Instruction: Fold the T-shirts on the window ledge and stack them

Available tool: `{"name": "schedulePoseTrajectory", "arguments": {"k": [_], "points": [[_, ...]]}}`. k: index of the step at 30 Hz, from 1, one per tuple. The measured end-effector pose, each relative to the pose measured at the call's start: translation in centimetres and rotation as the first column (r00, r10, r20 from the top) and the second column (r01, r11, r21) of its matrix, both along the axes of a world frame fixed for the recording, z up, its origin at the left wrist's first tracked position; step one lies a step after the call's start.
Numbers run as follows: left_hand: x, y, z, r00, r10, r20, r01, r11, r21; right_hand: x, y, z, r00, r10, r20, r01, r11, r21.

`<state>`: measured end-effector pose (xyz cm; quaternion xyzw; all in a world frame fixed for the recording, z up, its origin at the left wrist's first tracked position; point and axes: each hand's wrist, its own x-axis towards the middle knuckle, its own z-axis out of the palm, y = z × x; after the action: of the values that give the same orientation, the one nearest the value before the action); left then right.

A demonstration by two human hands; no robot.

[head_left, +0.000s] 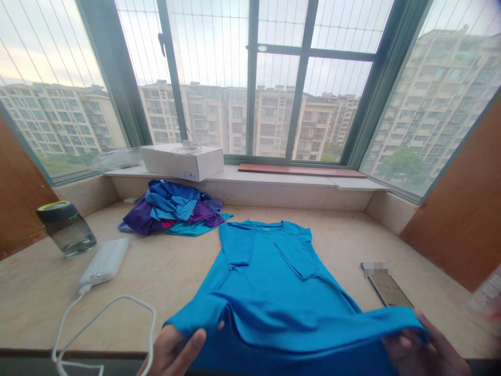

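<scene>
A bright blue T-shirt (270,271) lies spread on the beige stone sill, its collar pointing to the window and both sleeves folded inward. My left hand (174,350) pinches the near left corner of the hem, thumb on top of the fabric. My right hand (422,347) grips the near right corner of the hem. Between the two hands the lifted hem stretches in a band above the rest of the shirt.
A heap of blue and purple clothes (174,211) lies behind the shirt at left. A white power bank (105,261) with a looping cable (105,318) and a glass jar (66,228) sit at left. A phone (389,289) lies at right, a white box (182,161) on the ledge.
</scene>
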<state>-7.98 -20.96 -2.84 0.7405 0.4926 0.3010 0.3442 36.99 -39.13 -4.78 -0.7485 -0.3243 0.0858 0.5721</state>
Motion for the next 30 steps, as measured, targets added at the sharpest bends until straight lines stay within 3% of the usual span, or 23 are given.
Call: {"name": "schedulePoseTrajectory", "arguments": {"k": [3,5,6,7,9,11,15,19,25,30], "points": [[5.0,5.0,3.4,0.974,-0.136,0.182,0.11,0.983,0.148,1.9,6.2,2.1,0.976,0.142,-0.163,-0.118,0.982,0.148],[8.3,9.6,4.9,0.963,-0.143,0.228,0.098,0.975,0.2,2.7,11.2,4.0,0.823,0.357,-0.442,-0.186,0.904,0.385],[9.6,12.0,5.3,0.967,-0.122,0.223,0.073,0.974,0.217,3.0,13.7,4.9,0.784,0.395,-0.479,-0.198,0.89,0.41],[10.7,14.2,5.4,0.984,-0.082,0.158,0.044,0.972,0.232,3.1,16.0,5.6,0.815,0.366,-0.448,-0.206,0.908,0.366],[12.1,18.0,4.9,1.0,0.002,-0.012,0.001,0.966,0.26,3.4,19.8,6.1,0.936,0.279,-0.214,-0.272,0.96,0.06],[12.6,20.4,4.0,0.992,0.038,-0.123,-0.004,0.964,0.264,3.6,22.3,5.6,0.958,0.264,-0.112,-0.275,0.956,-0.102],[12.1,22.3,1.8,0.945,0.06,-0.321,0.037,0.957,0.288,4.4,24.0,2.6,0.954,0.276,0.113,-0.23,0.921,-0.315],[11.7,23.5,0.3,0.871,0.056,-0.487,0.105,0.949,0.298,5.7,24.6,0.6,0.879,0.345,0.33,-0.17,0.872,-0.459],[12.6,25.5,-0.3,0.777,0.065,-0.627,0.17,0.936,0.308,7.4,27.0,0.0,0.709,0.491,0.506,-0.127,0.794,-0.594],[13.1,26.2,-0.3,0.748,0.119,-0.652,0.147,0.929,0.339,7.6,28.5,-0.9,0.602,0.567,0.563,-0.101,0.753,-0.65]]}}
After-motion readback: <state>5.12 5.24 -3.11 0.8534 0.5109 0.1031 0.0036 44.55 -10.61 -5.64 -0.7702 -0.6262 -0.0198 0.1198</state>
